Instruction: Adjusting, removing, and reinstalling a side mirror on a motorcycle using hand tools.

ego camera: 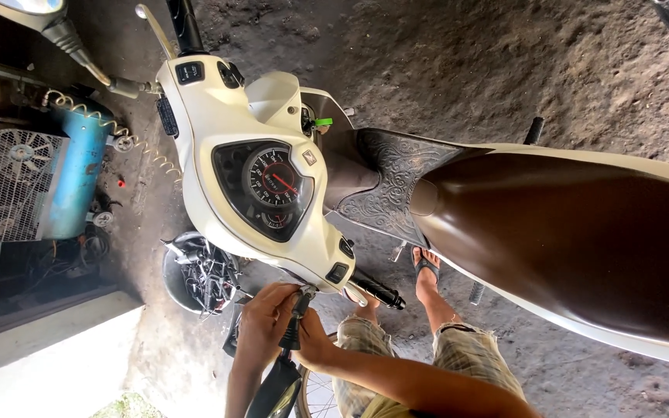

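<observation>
While both hands clench 1 mirror stem below the scooter's handlebar, left hand grasps beside right hand.

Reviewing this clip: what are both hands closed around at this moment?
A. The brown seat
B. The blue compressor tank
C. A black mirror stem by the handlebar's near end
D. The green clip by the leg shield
C: the left hand and right hand both grip the black mirror stem beside the cream scooter's handlebar cover.
</observation>
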